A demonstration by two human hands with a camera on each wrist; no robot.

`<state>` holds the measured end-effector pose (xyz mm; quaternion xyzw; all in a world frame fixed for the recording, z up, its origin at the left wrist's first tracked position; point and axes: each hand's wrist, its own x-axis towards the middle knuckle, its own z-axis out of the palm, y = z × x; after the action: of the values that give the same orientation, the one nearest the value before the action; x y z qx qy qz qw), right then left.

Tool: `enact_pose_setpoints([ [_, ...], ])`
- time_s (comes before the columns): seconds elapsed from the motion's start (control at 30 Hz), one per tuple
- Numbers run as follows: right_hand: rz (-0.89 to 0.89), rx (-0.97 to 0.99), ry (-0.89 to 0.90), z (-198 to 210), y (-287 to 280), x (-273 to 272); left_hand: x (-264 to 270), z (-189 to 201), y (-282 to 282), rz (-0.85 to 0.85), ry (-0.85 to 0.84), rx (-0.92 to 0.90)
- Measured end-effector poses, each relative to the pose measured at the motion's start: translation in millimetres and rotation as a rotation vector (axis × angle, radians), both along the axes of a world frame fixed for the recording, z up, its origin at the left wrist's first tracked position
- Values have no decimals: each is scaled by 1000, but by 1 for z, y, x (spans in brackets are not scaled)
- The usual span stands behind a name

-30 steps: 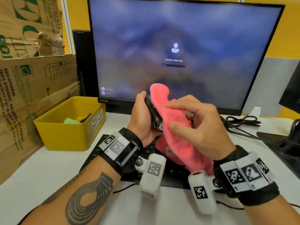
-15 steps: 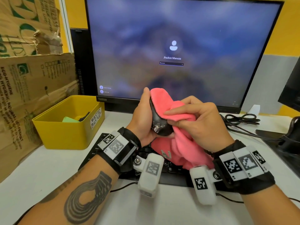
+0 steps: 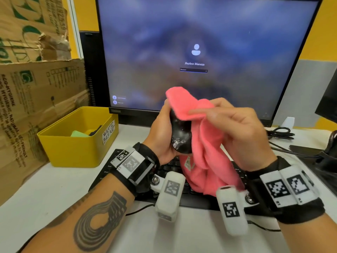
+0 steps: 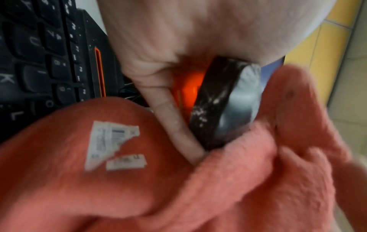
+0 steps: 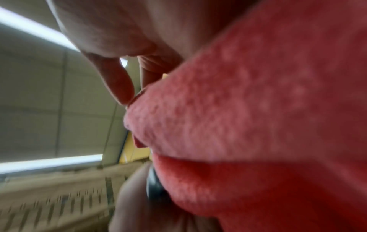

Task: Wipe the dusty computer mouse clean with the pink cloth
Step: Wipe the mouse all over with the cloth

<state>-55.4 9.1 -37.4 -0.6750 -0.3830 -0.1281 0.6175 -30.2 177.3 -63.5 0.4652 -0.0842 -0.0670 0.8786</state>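
My left hand [image 3: 162, 132] grips a black computer mouse [image 3: 180, 136] upright above the keyboard, white dust specks on its lower side. In the left wrist view the mouse [image 4: 222, 103] shows edge-on, with a finger along it. My right hand [image 3: 237, 130] holds the pink cloth [image 3: 206, 148] bunched against the mouse's right side, thumb laid over a fold at the top. The cloth [image 4: 158, 180] hangs down over the keyboard and carries a torn white label. In the right wrist view the cloth [image 5: 258, 109] fills most of the picture, blurred.
A black keyboard [image 3: 169, 167] lies under my hands on the white desk [image 3: 54, 189]. A large monitor [image 3: 200, 52] stands right behind. A yellow waste basket [image 3: 76, 143] sits at the left beside cardboard boxes [image 3: 27, 88]. Black cables [image 3: 280, 132] lie at the right.
My right hand has slid the cloth along the mouse, down and then back up, baring more of its dusty lower side. My left hand keeps its hold.
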Motion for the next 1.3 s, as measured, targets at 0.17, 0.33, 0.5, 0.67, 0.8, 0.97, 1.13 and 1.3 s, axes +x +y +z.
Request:
enact_pose_setpoints([
  [0.17,-134,-366,-168,-14,18,-2,-6,-2,-2,53,-24,137],
  [0.33,-228,-320,-130,-10,7,7,-5,-1,-3,94,2,118],
  [0.5,-408,-212,-84,-10,-5,20,-9,5,-2,-61,6,118],
  [0.67,-114,287,156,7,-15,18,-10,6,1,-164,6,206],
  [0.8,83,391,219,10,-15,14,-7,3,-2,-116,24,75],
  [0.97,-148,-159,-150,-3,5,2,-10,-2,-5,-103,-22,58],
  [1.13,-331,-190,-220,-10,10,9,-14,0,-5,-4,-81,182],
  [1.3,-399,-144,-133,-8,-4,19,-22,7,-11,-143,-86,282],
])
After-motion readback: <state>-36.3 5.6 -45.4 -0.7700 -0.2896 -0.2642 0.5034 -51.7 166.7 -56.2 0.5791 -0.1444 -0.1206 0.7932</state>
